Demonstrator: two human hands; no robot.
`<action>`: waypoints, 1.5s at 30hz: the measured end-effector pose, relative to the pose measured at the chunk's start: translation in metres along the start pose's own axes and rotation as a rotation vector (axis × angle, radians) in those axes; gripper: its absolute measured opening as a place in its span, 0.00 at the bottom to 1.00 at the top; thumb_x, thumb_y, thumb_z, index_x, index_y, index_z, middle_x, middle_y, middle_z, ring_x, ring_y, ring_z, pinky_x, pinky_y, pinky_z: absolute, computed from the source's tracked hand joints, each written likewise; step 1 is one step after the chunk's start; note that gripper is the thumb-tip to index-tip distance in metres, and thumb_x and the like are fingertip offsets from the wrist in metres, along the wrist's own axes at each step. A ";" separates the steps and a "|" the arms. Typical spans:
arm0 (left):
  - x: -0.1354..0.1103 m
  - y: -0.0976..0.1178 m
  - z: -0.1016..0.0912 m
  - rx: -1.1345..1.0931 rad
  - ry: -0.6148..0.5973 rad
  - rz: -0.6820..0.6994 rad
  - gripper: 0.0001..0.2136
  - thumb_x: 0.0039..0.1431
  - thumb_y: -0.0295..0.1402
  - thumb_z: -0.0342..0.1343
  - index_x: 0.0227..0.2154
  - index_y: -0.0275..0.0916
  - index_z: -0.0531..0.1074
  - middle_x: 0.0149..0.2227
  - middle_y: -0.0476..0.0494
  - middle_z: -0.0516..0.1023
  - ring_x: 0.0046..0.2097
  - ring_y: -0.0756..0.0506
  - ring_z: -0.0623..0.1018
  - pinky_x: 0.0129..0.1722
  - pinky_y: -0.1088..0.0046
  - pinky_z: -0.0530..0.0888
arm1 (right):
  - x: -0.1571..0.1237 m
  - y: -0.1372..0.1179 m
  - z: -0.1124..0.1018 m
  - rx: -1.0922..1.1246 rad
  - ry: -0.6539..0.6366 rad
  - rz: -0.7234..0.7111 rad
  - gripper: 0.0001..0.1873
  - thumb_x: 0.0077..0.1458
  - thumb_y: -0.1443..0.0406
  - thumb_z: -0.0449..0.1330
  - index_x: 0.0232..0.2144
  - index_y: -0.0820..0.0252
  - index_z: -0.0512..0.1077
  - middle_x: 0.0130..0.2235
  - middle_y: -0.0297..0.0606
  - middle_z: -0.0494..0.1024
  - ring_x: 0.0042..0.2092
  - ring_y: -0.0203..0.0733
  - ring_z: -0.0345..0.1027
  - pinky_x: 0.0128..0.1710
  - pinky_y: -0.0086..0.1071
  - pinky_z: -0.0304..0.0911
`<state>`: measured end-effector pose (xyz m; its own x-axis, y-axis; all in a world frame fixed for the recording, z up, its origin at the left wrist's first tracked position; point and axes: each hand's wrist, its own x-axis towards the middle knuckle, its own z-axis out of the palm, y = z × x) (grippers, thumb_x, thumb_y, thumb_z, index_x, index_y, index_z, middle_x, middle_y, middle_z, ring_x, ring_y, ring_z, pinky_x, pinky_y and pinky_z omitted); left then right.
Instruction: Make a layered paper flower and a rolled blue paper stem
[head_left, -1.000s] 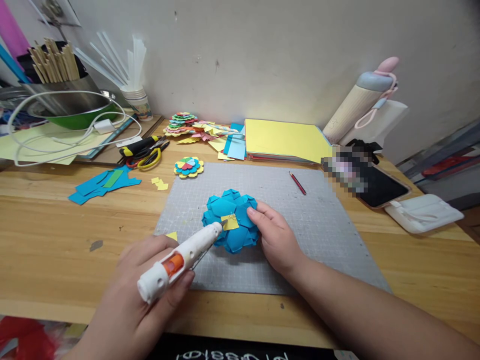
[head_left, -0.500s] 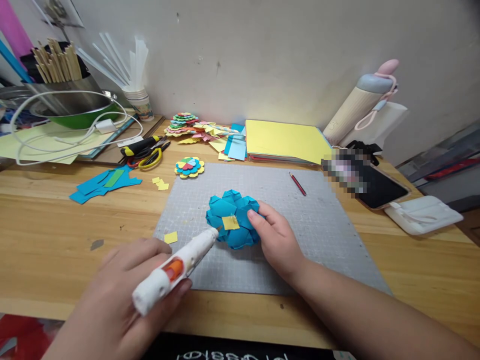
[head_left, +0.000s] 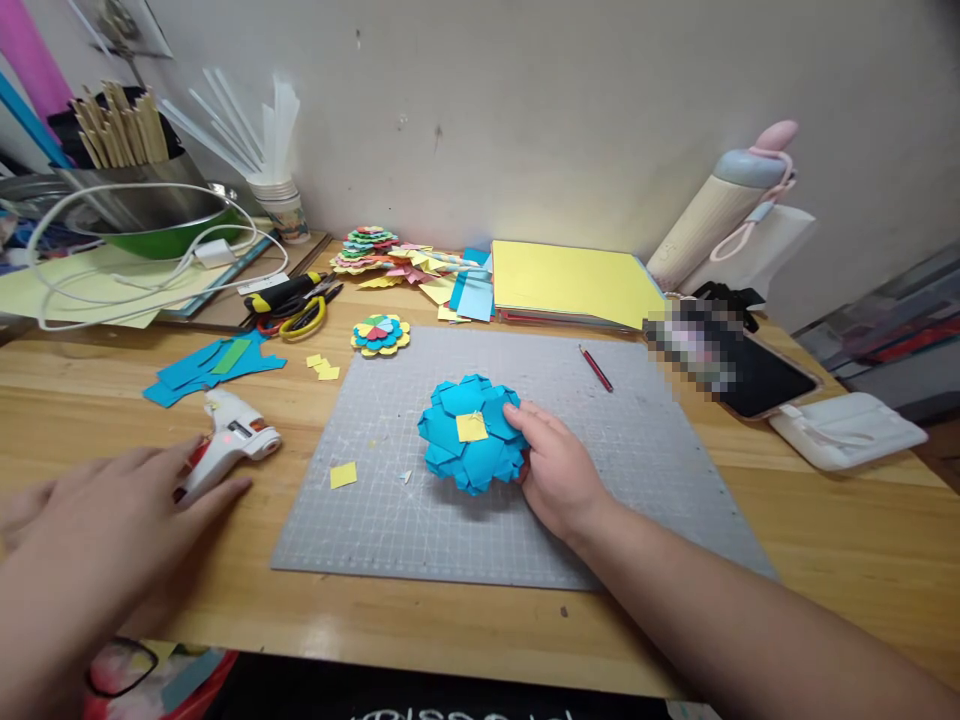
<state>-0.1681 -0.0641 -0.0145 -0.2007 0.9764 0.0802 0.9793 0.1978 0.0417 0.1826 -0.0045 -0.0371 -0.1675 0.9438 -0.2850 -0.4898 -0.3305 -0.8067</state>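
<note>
My right hand (head_left: 559, 470) pinches the right edge of a blue folded-paper flower (head_left: 480, 465) and holds it over the grey cutting mat (head_left: 637, 520). A yellow paper square (head_left: 472, 428) sits at the flower's centre, with thin glue strands on it. At the left, a white hot glue gun (head_left: 234, 432) lies on the wooden table. Around its handle end is my left hand (head_left: 112, 520), thumb and index finger apart and stretched out; its other fingers are partly hidden. Another yellow square (head_left: 343, 475) lies on the mat's left side, near a small whitish scrap (head_left: 406, 478).
Blue paper strips (head_left: 214, 368), small yellow squares (head_left: 322, 367) and scissors (head_left: 306, 318) lie at left. A layered paper flower (head_left: 381, 335) touches the mat's back corner. A pencil (head_left: 596, 368) is on the mat. Yellow paper (head_left: 570, 280), a phone (head_left: 757, 370) and a white case (head_left: 847, 430) are behind and right.
My left hand has moved left from the flower with the glue gun, which now lies on the table with the fingers loosened. The flower is tilted more toward me and slightly raised.
</note>
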 end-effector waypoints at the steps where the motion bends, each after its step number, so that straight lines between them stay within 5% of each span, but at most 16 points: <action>1: 0.000 0.011 -0.004 0.065 0.054 -0.011 0.25 0.50 0.53 0.48 0.43 0.40 0.72 0.34 0.34 0.72 0.43 0.21 0.73 0.39 0.43 0.66 | 0.000 0.000 0.000 -0.001 -0.003 -0.001 0.09 0.49 0.58 0.65 0.29 0.56 0.74 0.30 0.34 0.79 0.34 0.43 0.74 0.30 0.33 0.65; 4: -0.004 0.047 -0.016 0.019 0.169 0.044 0.21 0.56 0.46 0.43 0.47 0.44 0.69 0.45 0.33 0.71 0.50 0.26 0.71 0.45 0.46 0.67 | 0.000 0.000 0.000 -0.018 -0.020 -0.007 0.10 0.49 0.57 0.64 0.31 0.56 0.74 0.31 0.34 0.80 0.35 0.44 0.74 0.31 0.34 0.66; 9: 0.000 0.085 -0.009 -0.143 -0.080 0.343 0.14 0.57 0.46 0.49 0.33 0.43 0.74 0.39 0.39 0.74 0.42 0.36 0.74 0.42 0.57 0.70 | -0.001 -0.001 0.000 -0.056 -0.034 0.000 0.11 0.50 0.56 0.63 0.32 0.56 0.73 0.33 0.37 0.80 0.37 0.46 0.74 0.29 0.34 0.66; 14: 0.009 0.091 -0.003 -0.117 -0.096 0.387 0.08 0.55 0.40 0.53 0.26 0.43 0.72 0.34 0.42 0.76 0.38 0.39 0.75 0.37 0.63 0.69 | -0.001 -0.003 0.001 -0.114 -0.055 -0.020 0.13 0.50 0.55 0.62 0.34 0.56 0.74 0.34 0.39 0.81 0.38 0.47 0.74 0.28 0.34 0.66; 20: 0.004 0.108 -0.025 -0.343 -0.279 0.247 0.08 0.55 0.40 0.52 0.24 0.44 0.69 0.24 0.49 0.75 0.27 0.44 0.73 0.27 0.70 0.66 | -0.001 -0.003 0.000 -0.094 -0.064 -0.020 0.12 0.51 0.55 0.63 0.32 0.57 0.74 0.33 0.36 0.80 0.37 0.45 0.74 0.31 0.34 0.67; 24: -0.002 0.127 -0.032 -0.683 -0.188 0.275 0.09 0.58 0.42 0.53 0.30 0.45 0.73 0.33 0.48 0.78 0.37 0.44 0.76 0.37 0.67 0.70 | -0.003 -0.003 0.001 -0.140 -0.105 -0.039 0.12 0.52 0.54 0.62 0.33 0.56 0.74 0.32 0.35 0.80 0.34 0.44 0.74 0.31 0.34 0.67; 28: -0.005 0.153 -0.034 -0.890 -0.155 0.244 0.06 0.55 0.40 0.57 0.32 0.45 0.74 0.30 0.50 0.77 0.34 0.46 0.75 0.35 0.68 0.71 | -0.008 -0.005 0.004 -0.198 -0.128 -0.067 0.14 0.52 0.53 0.62 0.35 0.55 0.75 0.32 0.35 0.81 0.35 0.45 0.74 0.32 0.35 0.68; 35: -0.002 0.185 -0.035 -0.808 -0.010 0.323 0.04 0.51 0.34 0.61 0.23 0.44 0.76 0.32 0.49 0.70 0.38 0.45 0.72 0.41 0.65 0.70 | -0.012 -0.006 0.006 -0.260 -0.178 -0.126 0.14 0.54 0.53 0.61 0.37 0.54 0.76 0.34 0.34 0.80 0.36 0.43 0.74 0.34 0.35 0.68; 45: 0.005 0.191 -0.029 -0.799 -0.062 0.310 0.03 0.54 0.32 0.61 0.25 0.43 0.76 0.33 0.50 0.66 0.41 0.45 0.70 0.43 0.64 0.67 | -0.015 -0.002 0.002 -0.335 -0.245 -0.220 0.12 0.59 0.57 0.57 0.39 0.54 0.76 0.35 0.34 0.78 0.37 0.39 0.68 0.38 0.32 0.65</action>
<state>0.0171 -0.0236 0.0228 0.0979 0.9837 0.1508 0.6737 -0.1771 0.7175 0.1841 -0.0177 -0.0306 -0.3072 0.9516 0.0092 -0.2397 -0.0680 -0.9685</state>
